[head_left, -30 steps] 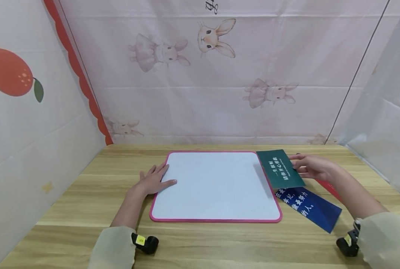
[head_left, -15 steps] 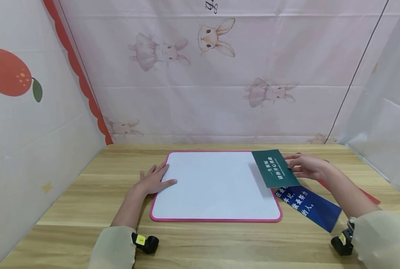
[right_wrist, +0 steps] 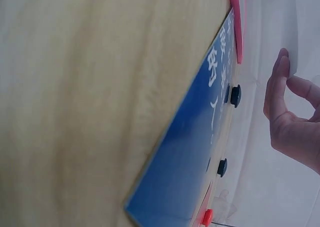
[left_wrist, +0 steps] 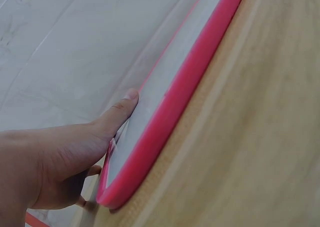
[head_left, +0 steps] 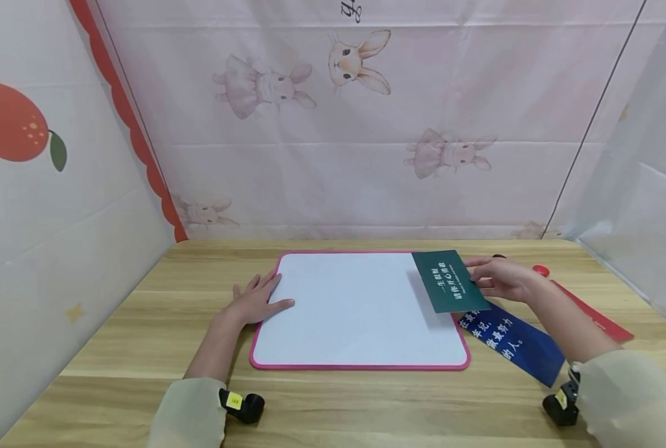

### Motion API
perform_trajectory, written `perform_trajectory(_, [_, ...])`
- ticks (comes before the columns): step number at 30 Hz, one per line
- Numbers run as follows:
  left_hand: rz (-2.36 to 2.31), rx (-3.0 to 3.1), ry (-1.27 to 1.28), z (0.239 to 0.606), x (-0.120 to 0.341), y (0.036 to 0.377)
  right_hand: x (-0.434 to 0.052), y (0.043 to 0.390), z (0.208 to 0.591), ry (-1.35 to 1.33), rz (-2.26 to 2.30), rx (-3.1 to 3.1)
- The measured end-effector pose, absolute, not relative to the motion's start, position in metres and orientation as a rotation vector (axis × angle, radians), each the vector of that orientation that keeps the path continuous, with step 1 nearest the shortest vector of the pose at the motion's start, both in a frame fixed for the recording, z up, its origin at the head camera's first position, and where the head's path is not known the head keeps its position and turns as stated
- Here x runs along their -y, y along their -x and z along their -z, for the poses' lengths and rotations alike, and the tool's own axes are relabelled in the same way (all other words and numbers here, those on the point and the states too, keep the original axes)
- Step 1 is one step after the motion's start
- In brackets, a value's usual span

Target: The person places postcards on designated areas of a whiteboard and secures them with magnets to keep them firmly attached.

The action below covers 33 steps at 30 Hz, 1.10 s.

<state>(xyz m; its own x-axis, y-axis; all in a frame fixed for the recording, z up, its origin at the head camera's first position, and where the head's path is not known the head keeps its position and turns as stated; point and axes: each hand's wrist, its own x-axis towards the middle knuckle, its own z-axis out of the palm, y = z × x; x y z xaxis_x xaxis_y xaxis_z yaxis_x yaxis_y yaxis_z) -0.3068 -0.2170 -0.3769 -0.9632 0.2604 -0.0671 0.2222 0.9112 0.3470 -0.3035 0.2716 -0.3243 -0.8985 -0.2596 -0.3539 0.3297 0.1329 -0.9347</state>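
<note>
A whiteboard point(head_left: 350, 311) with a pink rim lies flat on the wooden table. On its left edge rests my left hand point(head_left: 253, 305), fingers spread, the thumb lying over the white surface; the left wrist view shows this thumb point(left_wrist: 117, 114) along the pink frame. My right hand point(head_left: 503, 279) pinches a dark green card point(head_left: 449, 283) with white lettering by its right edge. The card is held above the board's upper right part and casts a shadow there. Seen from the right wrist, the pinched card point(right_wrist: 290, 34) shows a pale back.
A blue card point(head_left: 518, 345) with white lettering lies beside the board's right edge, partly under the right forearm. Farther right are a red card point(head_left: 596, 314) and a round red magnet point(head_left: 541, 270). Two black magnets point(right_wrist: 236, 95) show in the right wrist view. Printed cloth point(head_left: 366, 124) walls surround the table.
My right hand has moved left with the green card, bringing it farther over the board. The red card and red magnet have come into view. The left hand stays put.
</note>
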Motion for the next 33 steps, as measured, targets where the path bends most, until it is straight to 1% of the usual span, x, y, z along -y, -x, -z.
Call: perform_trajectory(33, [-0.530,-2.954,-0.366,0.371,0.216,0.303,-0.248,0.307,0.325,-0.076,1.839,-1.955])
